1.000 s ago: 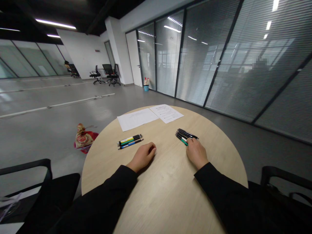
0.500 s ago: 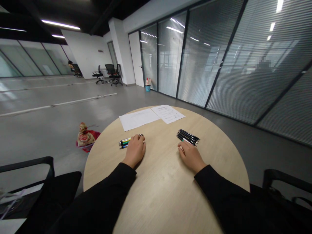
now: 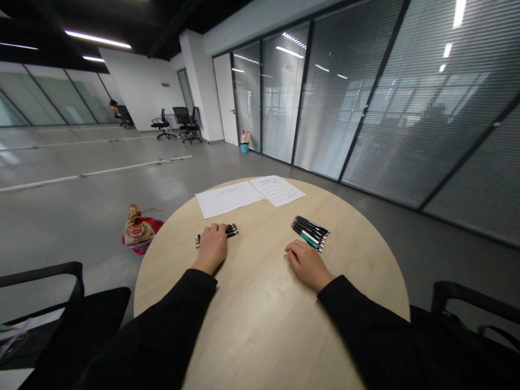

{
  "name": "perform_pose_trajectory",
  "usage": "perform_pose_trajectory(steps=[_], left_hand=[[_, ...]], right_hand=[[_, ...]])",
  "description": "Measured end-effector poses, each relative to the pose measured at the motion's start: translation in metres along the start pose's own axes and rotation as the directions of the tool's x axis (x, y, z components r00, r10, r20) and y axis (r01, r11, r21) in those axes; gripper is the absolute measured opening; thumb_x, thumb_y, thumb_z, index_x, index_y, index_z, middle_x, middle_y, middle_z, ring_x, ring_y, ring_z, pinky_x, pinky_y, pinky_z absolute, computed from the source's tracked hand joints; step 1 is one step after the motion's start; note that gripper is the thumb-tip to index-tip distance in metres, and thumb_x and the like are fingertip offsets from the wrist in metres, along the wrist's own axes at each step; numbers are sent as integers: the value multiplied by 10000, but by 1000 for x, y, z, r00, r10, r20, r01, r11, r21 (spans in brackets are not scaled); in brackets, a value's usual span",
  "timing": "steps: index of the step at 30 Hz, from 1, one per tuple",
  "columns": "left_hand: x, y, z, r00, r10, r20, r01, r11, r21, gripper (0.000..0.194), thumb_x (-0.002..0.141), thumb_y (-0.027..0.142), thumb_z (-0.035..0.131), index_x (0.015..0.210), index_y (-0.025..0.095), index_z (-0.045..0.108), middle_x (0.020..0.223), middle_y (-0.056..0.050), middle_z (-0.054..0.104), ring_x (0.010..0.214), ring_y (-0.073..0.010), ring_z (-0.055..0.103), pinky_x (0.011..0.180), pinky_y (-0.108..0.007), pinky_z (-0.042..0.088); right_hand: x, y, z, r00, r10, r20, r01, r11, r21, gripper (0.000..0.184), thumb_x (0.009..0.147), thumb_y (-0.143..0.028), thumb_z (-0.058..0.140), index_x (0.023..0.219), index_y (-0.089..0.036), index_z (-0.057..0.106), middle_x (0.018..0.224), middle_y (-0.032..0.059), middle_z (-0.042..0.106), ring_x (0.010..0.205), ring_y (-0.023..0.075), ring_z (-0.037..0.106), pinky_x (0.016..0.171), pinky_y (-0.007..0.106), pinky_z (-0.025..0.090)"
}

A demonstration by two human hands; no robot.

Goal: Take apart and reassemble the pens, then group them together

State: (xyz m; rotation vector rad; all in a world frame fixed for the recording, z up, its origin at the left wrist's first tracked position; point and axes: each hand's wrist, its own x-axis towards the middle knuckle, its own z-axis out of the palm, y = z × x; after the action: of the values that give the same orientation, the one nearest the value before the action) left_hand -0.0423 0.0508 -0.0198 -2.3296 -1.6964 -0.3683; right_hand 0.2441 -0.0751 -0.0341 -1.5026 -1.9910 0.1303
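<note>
Open-plan office, dark ceiling (image 3: 134,16) with long strip lights (image 3: 97,37). Right side ran along a glass partition (image 3: 377,97) with grey slatted blinds drawn, dark frames, ceiling lights reflected in the panes. At its far end stood a white door (image 3: 220,92), a small blue bin (image 3: 244,148) beside it with something red and white on top. Past that, a white pillar (image 3: 194,81) and black swivel chairs (image 3: 181,125). A seated person (image 3: 116,112) was far off by the left glass wall (image 3: 36,97). Grey polished floor (image 3: 81,222), pale strip lines (image 3: 101,172) across it. Patterned red-and-gold bag (image 3: 137,230) lay on it. Black chairs (image 3: 60,303) stood nearby.
</note>
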Motion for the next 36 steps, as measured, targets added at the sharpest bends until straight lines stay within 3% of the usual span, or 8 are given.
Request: perform_pose_trajectory(steps=[7,19,24,30,36], left_hand=[[2,-3,7,999,37,25,-37,999,12,310,942,145,389,1128,102,633,1057,-183,605,957,-319,546,825,-406,410],[-1,3,-3,999,40,33,-40,999,3,321,932,166,423,1203,134,592,1071,-176,626,971,-327,537,796,-409,407],[-3,6,-11,996,77,34,-77,997,13,283,938,158,405,1112,168,628,1069,-161,615,998,-325,530,795,-411,393],[-7,14,-26,985,143,-94,-145,989,-15,315,973,146,362,1140,191,625,1094,-141,616,1012,-309,505,850,-432,362],[-16,36,-39,926,229,-299,-286,944,-162,271,998,207,402,1099,189,652,1094,-141,623,1017,-294,488,881,-420,357]], right_hand=[[1,-2,2,1000,-4,5,4,1000,-6,166,956,-125,489,942,-166,649,939,57,658,914,178,612,872,295,465],[1,-4,3,1000,3,12,-2,999,-39,149,947,-130,516,961,-167,660,954,59,670,924,176,620,877,291,469],[1,-4,3,1000,-3,13,3,1000,-25,146,957,-145,509,958,-170,653,950,53,660,916,173,615,869,285,463],[1,-6,1,1000,-1,31,1,1000,-24,149,962,-148,501,948,-171,648,943,49,650,903,171,612,847,280,460],[1,-8,3,999,-6,32,6,1000,-6,174,960,-129,483,975,-173,650,968,58,641,927,180,608,879,294,470]])
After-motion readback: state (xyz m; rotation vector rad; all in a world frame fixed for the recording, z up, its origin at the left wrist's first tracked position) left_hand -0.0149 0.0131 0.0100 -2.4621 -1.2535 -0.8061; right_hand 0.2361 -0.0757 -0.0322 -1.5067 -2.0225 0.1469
